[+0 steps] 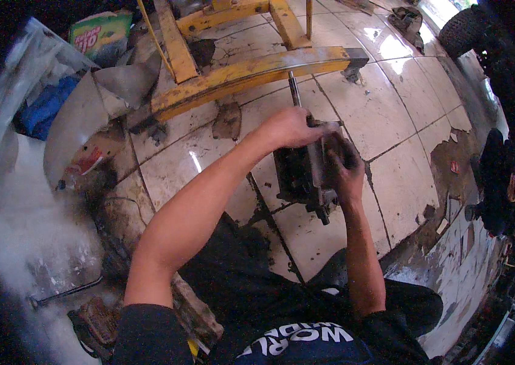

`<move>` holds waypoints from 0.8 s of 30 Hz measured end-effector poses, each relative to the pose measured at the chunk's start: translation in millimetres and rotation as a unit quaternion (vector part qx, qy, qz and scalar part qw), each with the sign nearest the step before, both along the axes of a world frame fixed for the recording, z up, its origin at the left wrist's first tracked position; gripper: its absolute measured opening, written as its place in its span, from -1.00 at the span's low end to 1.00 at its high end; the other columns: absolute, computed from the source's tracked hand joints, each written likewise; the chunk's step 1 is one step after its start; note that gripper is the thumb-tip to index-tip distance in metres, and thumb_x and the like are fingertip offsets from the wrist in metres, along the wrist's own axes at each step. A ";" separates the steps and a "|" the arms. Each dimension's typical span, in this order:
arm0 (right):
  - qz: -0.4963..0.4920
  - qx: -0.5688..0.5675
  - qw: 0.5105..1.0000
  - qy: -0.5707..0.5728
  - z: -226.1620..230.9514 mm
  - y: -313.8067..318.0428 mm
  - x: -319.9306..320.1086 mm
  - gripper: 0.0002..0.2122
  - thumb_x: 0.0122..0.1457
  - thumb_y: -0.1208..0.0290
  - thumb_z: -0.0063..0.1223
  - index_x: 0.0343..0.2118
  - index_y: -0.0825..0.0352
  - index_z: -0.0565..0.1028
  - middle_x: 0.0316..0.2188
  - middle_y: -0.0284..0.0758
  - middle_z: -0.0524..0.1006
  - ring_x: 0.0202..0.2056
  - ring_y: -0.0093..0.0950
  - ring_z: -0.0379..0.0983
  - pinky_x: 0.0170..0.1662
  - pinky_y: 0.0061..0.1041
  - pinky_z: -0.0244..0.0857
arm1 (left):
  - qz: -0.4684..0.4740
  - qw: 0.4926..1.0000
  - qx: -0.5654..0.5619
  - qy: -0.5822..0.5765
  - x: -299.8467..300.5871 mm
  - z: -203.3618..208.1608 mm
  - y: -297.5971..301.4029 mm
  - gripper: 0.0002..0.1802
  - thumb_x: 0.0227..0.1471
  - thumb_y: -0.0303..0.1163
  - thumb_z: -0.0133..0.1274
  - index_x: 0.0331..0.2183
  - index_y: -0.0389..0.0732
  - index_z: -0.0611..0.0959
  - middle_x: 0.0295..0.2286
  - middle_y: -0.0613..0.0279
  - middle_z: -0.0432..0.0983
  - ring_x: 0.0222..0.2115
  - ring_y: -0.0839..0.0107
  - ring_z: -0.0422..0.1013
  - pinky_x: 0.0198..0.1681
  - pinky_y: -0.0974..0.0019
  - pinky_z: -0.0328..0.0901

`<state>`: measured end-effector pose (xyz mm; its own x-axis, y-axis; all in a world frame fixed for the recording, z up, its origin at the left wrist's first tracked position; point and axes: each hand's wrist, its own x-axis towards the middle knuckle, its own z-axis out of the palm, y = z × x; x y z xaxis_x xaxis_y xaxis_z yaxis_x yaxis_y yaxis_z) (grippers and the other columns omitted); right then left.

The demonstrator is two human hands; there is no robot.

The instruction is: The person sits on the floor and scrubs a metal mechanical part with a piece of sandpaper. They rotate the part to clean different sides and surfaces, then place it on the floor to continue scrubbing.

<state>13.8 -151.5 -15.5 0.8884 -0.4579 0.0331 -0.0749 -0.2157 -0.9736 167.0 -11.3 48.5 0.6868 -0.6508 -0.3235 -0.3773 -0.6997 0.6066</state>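
Note:
On the tiled floor in front of me is a greasy dark metal housing (315, 163), with a stubby splined end pointing toward me. A bright steel shaft (294, 88) sticks out past its far end, toward a yellow steel frame. My left hand (292, 128) is closed at the far end of the housing, near the base of the shaft, its fingertips partly hidden. Against the right side of the housing, my right hand (345, 167) is closed with its fingers curled over the top edge; they are blackened with grease. Both hands cover part of the housing.
The yellow steel frame (251, 76) stands just beyond the shaft. Left are a grey sheet (96, 97), a blue cloth (51, 106) and a green-yellow package (102, 36). A metal rod (66, 292) lies lower left. Broken tiles (452, 161) and a tyre (464, 30) are right.

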 end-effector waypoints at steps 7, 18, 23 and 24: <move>-0.020 0.041 0.998 -0.041 29.3 11.5 -2.7 -0.68 0.18 0.53 0.10 0.01 0.46 0.47 -0.04 -0.20 0.54 -0.02 -0.41 0.46 0.10 -0.44 0.28 | 0.036 0.995 -0.091 0.026 -4.3 4.9 -1.0 -0.46 -0.07 0.04 0.23 -0.19 -0.20 0.70 -0.26 0.00 0.63 -0.22 0.12 0.55 -0.07 0.14 0.40; -0.020 -0.140 0.989 -0.040 8.4 -5.8 -9.5 -0.69 0.10 0.59 0.03 -0.05 0.41 0.50 -0.04 -0.12 0.53 -0.02 -0.28 0.48 0.09 -0.33 0.33 | 0.020 0.983 -0.171 0.060 -0.3 2.2 -8.3 -0.68 -0.11 -0.29 0.18 -0.26 -0.21 0.73 -0.38 0.02 0.65 -0.37 0.20 0.58 -0.22 0.22 0.43; -0.014 -0.069 0.997 0.004 5.8 -14.2 -14.4 -0.60 0.07 0.62 0.05 0.03 0.36 0.43 -0.06 -0.16 0.54 0.00 -0.31 0.47 0.11 -0.34 0.32 | -0.008 0.983 -0.172 0.057 0.8 4.8 -9.3 -0.67 -0.10 -0.31 0.20 -0.24 -0.24 0.72 -0.37 0.02 0.65 -0.36 0.22 0.58 -0.21 0.20 0.42; -0.007 -0.043 0.999 -0.004 7.5 -17.6 -13.4 -0.62 0.09 0.61 0.05 0.02 0.36 0.44 -0.07 -0.17 0.54 -0.01 -0.32 0.47 0.10 -0.35 0.33 | -0.015 0.981 -0.186 0.055 0.6 6.3 -7.7 -0.67 -0.11 -0.34 0.18 -0.24 -0.25 0.72 -0.39 -0.01 0.65 -0.38 0.21 0.58 -0.25 0.19 0.43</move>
